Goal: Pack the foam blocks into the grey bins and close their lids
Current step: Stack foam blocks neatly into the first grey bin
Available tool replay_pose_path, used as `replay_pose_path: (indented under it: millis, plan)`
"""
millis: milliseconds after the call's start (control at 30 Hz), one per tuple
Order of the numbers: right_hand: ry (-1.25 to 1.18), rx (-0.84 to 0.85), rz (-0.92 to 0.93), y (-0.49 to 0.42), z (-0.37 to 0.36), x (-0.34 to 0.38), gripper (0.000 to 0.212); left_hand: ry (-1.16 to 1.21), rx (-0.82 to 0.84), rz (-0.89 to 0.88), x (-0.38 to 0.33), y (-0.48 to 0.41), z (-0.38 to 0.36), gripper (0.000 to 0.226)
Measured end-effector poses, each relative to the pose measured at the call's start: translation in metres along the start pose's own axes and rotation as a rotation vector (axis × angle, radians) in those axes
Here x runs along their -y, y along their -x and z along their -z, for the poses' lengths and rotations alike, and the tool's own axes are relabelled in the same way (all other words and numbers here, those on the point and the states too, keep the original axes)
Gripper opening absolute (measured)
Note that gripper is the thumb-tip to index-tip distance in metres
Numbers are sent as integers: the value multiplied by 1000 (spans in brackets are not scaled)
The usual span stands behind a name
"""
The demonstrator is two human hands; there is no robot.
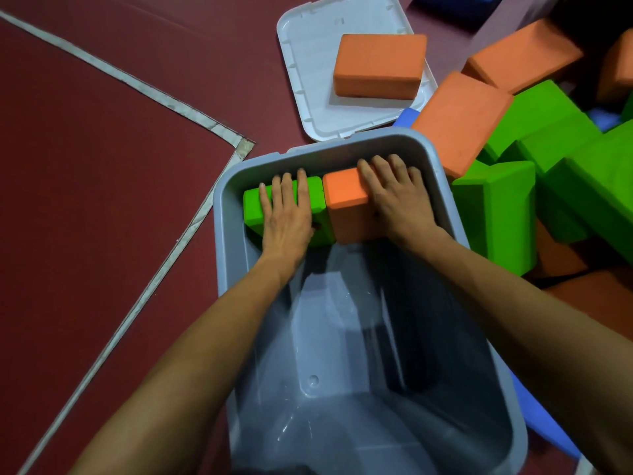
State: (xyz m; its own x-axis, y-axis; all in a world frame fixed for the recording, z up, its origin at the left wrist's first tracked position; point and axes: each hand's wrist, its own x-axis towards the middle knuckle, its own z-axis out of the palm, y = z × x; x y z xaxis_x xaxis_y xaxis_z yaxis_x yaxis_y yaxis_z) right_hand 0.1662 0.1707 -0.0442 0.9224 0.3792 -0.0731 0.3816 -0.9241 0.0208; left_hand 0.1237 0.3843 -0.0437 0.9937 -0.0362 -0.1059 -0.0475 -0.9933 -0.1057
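A grey bin (226, 214) stands open on the floor right below me. At its far end a green foam block (251, 207) and an orange foam block (344, 200) sit side by side, touching. My left hand (286, 214) lies flat on the green block with straight fingers. My right hand (397, 197) presses flat on the orange block, its fingers reaching the far edge. The near part of the bin's bottom is bare grey plastic.
A white lid (308, 73) lies upside down beyond the bin with an orange block (380, 65) on it. A heap of orange blocks (462, 121) and green blocks (582, 166) is piled to the right. Dark red floor with a white line (137, 84) spreads left.
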Motion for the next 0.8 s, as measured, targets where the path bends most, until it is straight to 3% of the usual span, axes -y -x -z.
replay_pose_path:
  millis: [367,633,800]
  plan:
    - [-22,43,66,46,66,5,85,-34,41,-194,-42,10,95,105]
    - [-108,117,-164,111,103,-29,78,137,59,-284,-126,38,132,92]
    - [-237,236,-356,156,98,-67,69,128,91,-385,-187,46,139,85]
